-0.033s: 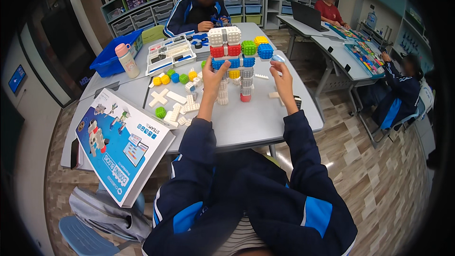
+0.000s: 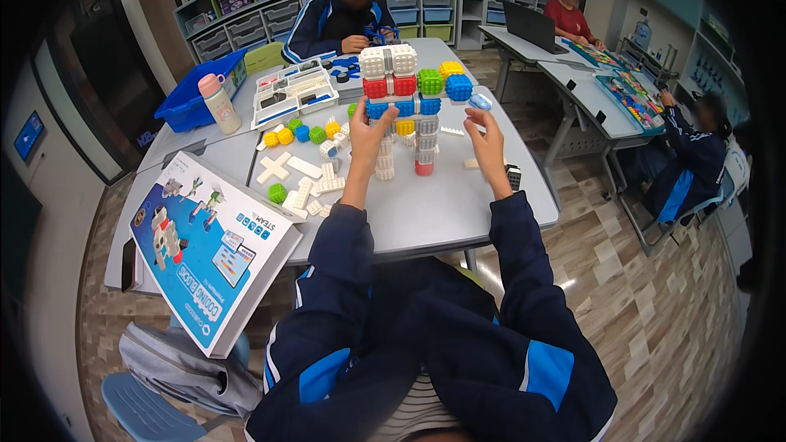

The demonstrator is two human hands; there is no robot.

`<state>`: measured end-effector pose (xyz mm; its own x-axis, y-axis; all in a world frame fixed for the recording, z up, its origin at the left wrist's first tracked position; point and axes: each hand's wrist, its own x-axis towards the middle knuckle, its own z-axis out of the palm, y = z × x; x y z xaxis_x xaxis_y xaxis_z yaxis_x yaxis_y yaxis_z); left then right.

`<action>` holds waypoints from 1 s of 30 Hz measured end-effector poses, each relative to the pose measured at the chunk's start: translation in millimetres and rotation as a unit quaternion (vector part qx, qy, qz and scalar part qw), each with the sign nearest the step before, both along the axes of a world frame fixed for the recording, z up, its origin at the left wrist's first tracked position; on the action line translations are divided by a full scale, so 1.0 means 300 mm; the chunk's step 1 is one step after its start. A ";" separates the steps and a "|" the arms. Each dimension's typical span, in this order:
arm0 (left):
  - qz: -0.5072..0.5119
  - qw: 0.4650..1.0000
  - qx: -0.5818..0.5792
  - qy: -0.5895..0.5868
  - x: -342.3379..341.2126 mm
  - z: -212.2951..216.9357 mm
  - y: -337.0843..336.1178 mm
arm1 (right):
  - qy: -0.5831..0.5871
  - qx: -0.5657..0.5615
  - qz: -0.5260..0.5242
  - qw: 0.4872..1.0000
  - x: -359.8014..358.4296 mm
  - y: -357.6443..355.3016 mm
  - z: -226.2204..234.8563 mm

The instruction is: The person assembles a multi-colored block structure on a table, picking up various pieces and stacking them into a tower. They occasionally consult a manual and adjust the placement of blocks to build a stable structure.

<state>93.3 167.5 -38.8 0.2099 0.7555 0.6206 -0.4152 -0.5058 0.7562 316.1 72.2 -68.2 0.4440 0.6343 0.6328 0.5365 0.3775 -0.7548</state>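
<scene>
Grey table (image 2: 458,205), holding everything listed, placed relative to the block figure (image 2: 405,102) standing upright near its middle.

Flat blue-printed box (image 2: 209,250): left of and nearer than the figure, overhanging the table's near-left edge; contents not visible.
Blue bin (image 2: 196,102): far left of the figure, at the table's edge; contents cannot be told.
White sorting tray (image 2: 295,96): left of and behind the figure, its compartments holding small parts too small to tell apart.
Pink-capped bottle (image 2: 219,102): upright, between bin and tray.

Block figure: two white-grey legs, a red foot, a blue crossbar, with white, red, green, yellow and blue cubes above.
Left hand (image 2: 368,135): fingers closed on the figure's left side at the blue crossbar.
Right hand (image 2: 485,135): just right of the figure, fingertips pinching a small pale blue piece (image 2: 480,101) at the crossbar's right end.

Loose blocks (image 2: 307,168): white cross and bars, with yellow, green and blue cubes, scattered left of the figure, beside the left forearm.
Small dark object (image 2: 513,176): right of the figure, beside the right wrist.

Another person (image 2: 344,12) sits behind the figure.
</scene>
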 end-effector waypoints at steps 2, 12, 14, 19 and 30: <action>0.003 1.000 0.005 0.006 -0.003 -0.010 0.007 | -0.012 0.018 -0.016 1.000 -0.035 -0.014 -0.048; -0.041 0.999 -0.007 -0.024 -0.014 -0.061 -0.004 | -0.109 0.030 -0.039 0.993 -0.078 -0.079 -0.065; -0.043 0.999 -0.006 -0.025 -0.017 -0.065 -0.005 | -0.133 0.033 -0.065 0.988 -0.072 -0.090 -0.067; -0.054 0.998 -0.009 -0.042 -0.029 -0.071 -0.009 | -0.135 0.040 -0.144 0.980 -0.036 -0.108 -0.058; 0.354 0.923 0.048 0.144 -0.215 -0.184 -0.273 | -0.097 0.000 -0.054 0.994 -0.118 -0.194 -0.116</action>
<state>28.9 85.5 -93.9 -0.1491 0.7109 0.6873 0.2559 -0.6437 0.7212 280.8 13.9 -103.1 0.3791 0.5900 0.7128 0.7096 0.3091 -0.6332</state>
